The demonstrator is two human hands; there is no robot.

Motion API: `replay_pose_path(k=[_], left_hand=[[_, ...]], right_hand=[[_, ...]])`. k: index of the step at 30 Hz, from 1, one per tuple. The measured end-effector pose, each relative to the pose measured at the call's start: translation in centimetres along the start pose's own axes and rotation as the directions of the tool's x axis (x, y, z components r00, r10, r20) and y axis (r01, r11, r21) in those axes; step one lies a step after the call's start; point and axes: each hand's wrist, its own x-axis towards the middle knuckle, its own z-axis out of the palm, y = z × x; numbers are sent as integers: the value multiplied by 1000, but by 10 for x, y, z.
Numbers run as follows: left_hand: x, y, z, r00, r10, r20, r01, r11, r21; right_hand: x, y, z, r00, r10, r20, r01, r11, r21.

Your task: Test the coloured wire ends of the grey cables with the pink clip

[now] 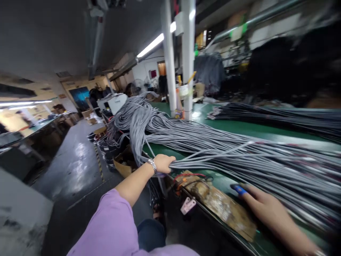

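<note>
My left hand (163,164), with a metal watch at the wrist, is closed around a few grey cables (197,161) at the bench's near edge. These strands run right into a long, thick bundle of grey cables (183,133) lying along the green bench. Beside the bundle's near side, my right hand (263,204) is stretched out, slightly blurred, with no held thing visible. A blue wrap (239,190) covers part of its thumb, and the fingertips look dark. Left of the post, the bundle loops into a heap (141,112) that hangs over the bench edge.
Along the bench's near edge lies a taped brown cardboard strip (213,199) with red and black wires; a pinkish clip (188,205) hangs below. Dark cables (271,117) lie at the back right. White posts (188,64) rise from the bench. An open carton (124,163) stands on the floor.
</note>
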Motion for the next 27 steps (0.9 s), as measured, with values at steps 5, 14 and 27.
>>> replay_pose_path(k=[5, 14, 27], left_hand=[[29, 58, -6, 997, -27, -69, 25, 999, -30], [13, -1, -124, 739, -409, -535, 41, 820, -570], [-5, 93, -94, 926, 359, -120, -378, 897, -231]], right_hand=[[-8, 0, -4, 994, -102, -49, 107, 987, 118], [-13, 4, -3, 993, -81, -90, 93, 985, 142], [-9, 5, -3, 997, -80, -17, 81, 997, 14]])
